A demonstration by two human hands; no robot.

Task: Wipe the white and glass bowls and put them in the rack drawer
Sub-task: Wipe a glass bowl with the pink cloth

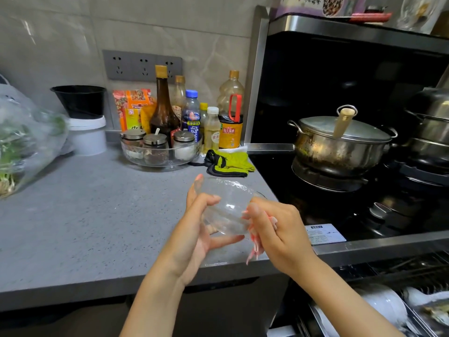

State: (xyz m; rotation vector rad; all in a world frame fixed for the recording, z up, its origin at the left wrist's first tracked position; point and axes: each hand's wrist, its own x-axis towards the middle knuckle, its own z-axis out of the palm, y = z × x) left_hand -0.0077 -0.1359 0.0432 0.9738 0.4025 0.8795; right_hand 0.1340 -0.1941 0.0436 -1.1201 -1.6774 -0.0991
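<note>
A clear glass bowl (227,207) is held tilted above the front edge of the grey counter (97,215). My left hand (196,224) grips its left side, fingers curled round the rim. My right hand (277,229) grips a pink-and-white cloth (255,249) and presses it against the bowl's right side. The rack drawer (315,317) stands open at the lower right, under the stove. White bowls (386,305) lie in it.
A green and black glove (228,162) lies just behind the bowl. Bottles and a glass tray of spice jars (158,154) stand at the back. A steel pot (340,144) sits on the black stove to the right. A plastic bag of greens (21,142) fills the left.
</note>
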